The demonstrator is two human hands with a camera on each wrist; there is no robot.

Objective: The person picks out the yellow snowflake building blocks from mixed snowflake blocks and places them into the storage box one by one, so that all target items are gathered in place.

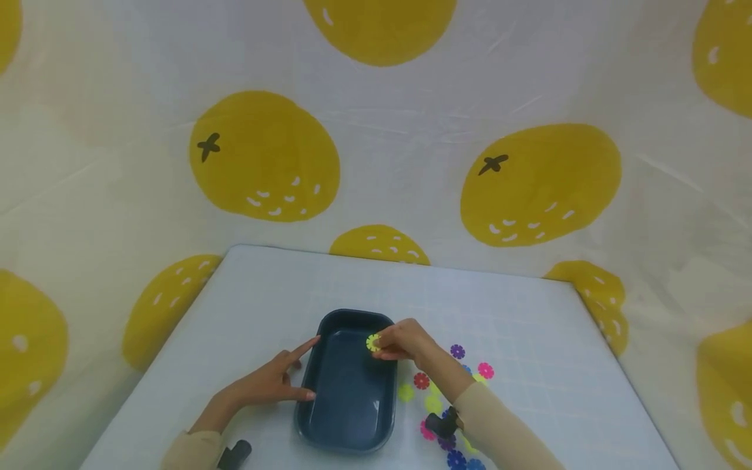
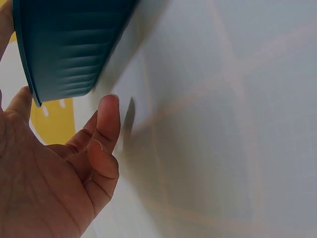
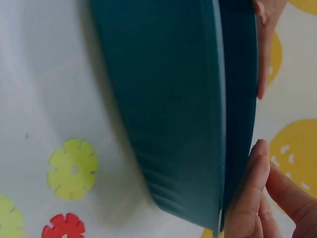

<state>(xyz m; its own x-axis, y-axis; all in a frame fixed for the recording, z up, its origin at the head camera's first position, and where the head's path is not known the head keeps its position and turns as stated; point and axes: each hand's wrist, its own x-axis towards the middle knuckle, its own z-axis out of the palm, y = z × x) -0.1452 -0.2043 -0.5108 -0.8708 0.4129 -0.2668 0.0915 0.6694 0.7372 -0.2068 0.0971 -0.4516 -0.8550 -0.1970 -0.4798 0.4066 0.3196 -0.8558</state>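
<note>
A dark blue-green rectangular tray (image 1: 349,398) stands in front of me on the white table. My left hand (image 1: 264,384) rests against its left rim, index finger stretched forward along the edge and thumb on the rim nearer me. In the left wrist view the other fingers of that hand (image 2: 54,173) are loosely bent beside the tray's ribbed outer wall (image 2: 74,54). Over the tray's right side, my right hand (image 1: 405,341) pinches a yellow notched plastic disc (image 1: 373,343) between thumb and fingers. The disc is hidden in the right wrist view.
Right of the tray lie several notched discs, among them a yellow-green one (image 1: 406,392), a red one (image 1: 421,380), a purple one (image 1: 457,351) and a pink one (image 1: 485,370). My right forearm (image 1: 499,418) passes over part of the pile. A fruit-patterned cloth (image 1: 399,163) hangs behind the table.
</note>
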